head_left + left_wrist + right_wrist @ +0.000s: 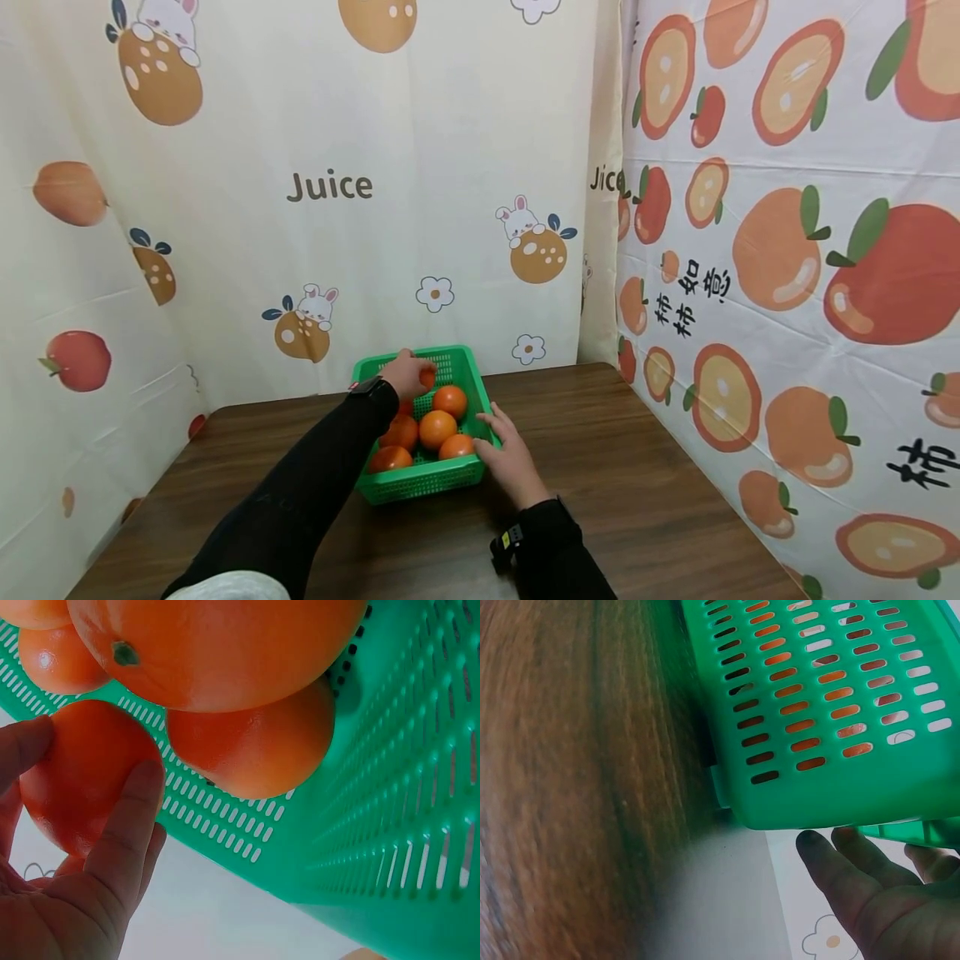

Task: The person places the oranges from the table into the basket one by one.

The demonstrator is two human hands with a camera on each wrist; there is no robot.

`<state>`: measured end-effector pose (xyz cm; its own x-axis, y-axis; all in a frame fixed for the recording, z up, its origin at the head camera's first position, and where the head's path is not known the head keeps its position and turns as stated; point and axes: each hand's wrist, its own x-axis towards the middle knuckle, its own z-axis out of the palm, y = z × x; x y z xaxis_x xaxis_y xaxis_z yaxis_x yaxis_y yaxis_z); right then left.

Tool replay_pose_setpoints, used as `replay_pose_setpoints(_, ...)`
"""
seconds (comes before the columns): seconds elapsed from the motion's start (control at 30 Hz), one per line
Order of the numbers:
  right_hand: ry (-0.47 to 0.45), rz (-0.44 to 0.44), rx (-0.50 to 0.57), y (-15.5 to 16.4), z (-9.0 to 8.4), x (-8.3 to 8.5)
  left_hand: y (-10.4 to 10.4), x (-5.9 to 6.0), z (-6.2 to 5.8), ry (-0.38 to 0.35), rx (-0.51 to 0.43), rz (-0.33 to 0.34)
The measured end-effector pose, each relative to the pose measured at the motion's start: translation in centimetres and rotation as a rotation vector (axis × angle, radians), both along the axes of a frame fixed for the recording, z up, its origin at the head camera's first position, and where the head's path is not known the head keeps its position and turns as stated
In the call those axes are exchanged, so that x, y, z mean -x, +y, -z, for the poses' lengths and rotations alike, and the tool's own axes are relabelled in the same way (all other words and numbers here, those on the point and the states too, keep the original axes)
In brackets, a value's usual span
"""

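While my left hand [405,372] reaches into the far end of the green basket [463,360], its thumb and fingers [124,825] curl round one orange [82,776] there. The left wrist view shows that grip plainly, with the fruit seated against the palm. I cannot tell from here whether it is lifted clear of the basket floor or resting on it; the head view hides most of it behind my knuckles. Just right of that, five or so other oranges [437,429] lie packed together in the basket, touching one another, and none sits out on the table [637,467]. Further right, my right hand [510,454] rests with straight, relaxed fingers [832,859] against the basket's right side near its near corner, steadying it rather than gripping; the right wrist view shows the slotted wall [832,712] close above those fingers. Judging by this, the work is early: one fruit is in hand, the rest wait in the basket, and nothing is set down elsewhere. Fruit-print cloth hangs behind and to both sides of the table.
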<state>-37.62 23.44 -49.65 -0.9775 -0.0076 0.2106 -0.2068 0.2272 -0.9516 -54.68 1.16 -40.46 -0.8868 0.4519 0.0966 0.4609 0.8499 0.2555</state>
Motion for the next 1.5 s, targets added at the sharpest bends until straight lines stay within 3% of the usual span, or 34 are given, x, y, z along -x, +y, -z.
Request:
replay_pose_setpoints(0.17, -0.010, 0.008, -0.016, 0.0, 0.2, 0.1, -0.1, 0.2, 0.4, 0.003, -0.013, 0.033)
replay_pose_setpoints(0.4, -0.023, 0.009, -0.025, -0.3, 0.8, 0.2, 0.2, 0.3, 1.2, -0.064, -0.010, -0.002)
replay_pose_setpoints(0.63, -0.024, 0.014, -0.019, -0.5, 0.6, 0.2, 0.6, -0.8, 0.3, -0.102, -0.030, -0.019)
replay_pose_setpoints(0.73, -0.021, 0.009, -0.015, -0.6, 0.4, 0.2, 0.6, -1.0, 0.3, -0.076, -0.001, -0.011)
replay_pose_setpoints(0.93, -0.021, 0.005, -0.018, -0.7, 0.4, 0.3, 0.2, 0.1, 1.5, -0.012, 0.075, 0.025)
replay_pose_setpoints(1.13, -0.010, 0.006, -0.024, -0.6, 0.4, 0.2, 0.3, 0.9, 2.1, -0.021, 0.063, 0.024)
replay_pose_setpoints(1.5, -0.001, 0.015, -0.013, -0.2, 0.3, 0.3, 1.1, 1.8, 2.2, 0.007, 0.081, 0.028)
